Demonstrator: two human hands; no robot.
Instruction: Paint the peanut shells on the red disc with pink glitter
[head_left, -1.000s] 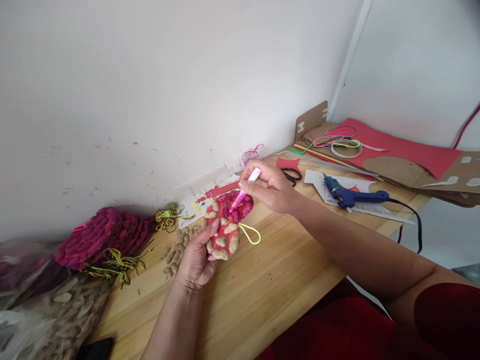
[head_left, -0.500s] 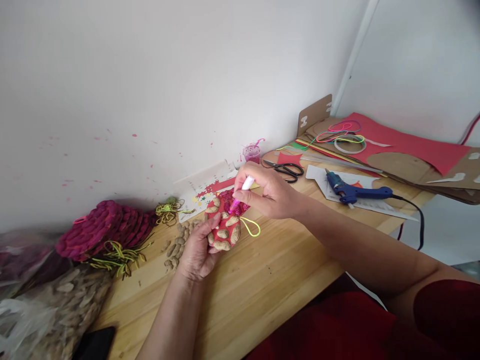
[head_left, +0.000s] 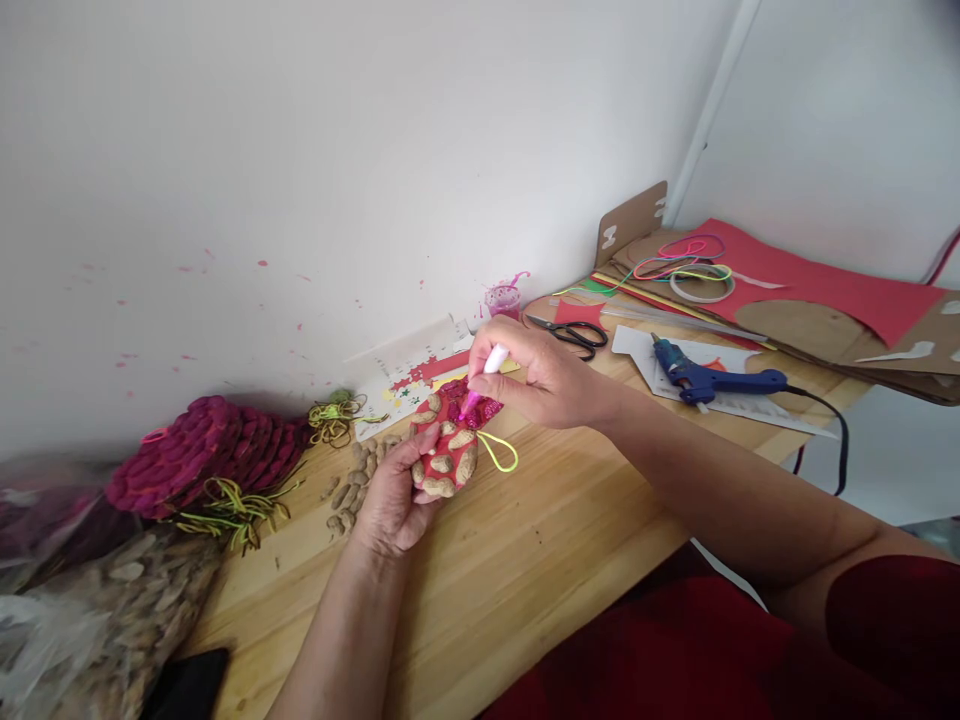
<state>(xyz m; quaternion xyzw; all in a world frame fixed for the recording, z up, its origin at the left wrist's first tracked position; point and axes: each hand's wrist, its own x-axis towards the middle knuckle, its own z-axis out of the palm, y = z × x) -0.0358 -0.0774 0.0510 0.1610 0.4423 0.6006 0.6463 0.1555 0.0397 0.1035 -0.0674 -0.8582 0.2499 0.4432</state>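
Note:
My left hand (head_left: 397,492) grips the lower left edge of a red disc (head_left: 442,450) with peanuts stuck on it, the thumb lying over the front. Toward its upper right, several of the peanuts are coloured magenta; the lower ones are bare tan. A yellow cord loop (head_left: 501,453) sticks out from the disc's right side. My right hand (head_left: 536,380) is closed around a white-handled paintbrush (head_left: 493,362) whose tip is magenta. That tip touches the disc near the border between coloured and bare peanuts.
Loose peanuts (head_left: 352,490) lie left of the disc, near stacked magenta discs (head_left: 214,455) with yellow cords. A cup of pink paint (head_left: 502,298) stands by the wall. Black scissors (head_left: 577,335), a blue glue gun (head_left: 712,380) and red sheets (head_left: 817,290) lie rightward.
The brush tip has shifted slightly on the disc, staying around the same peanuts. Both hands keep their holds, and the whole view has moved a little.

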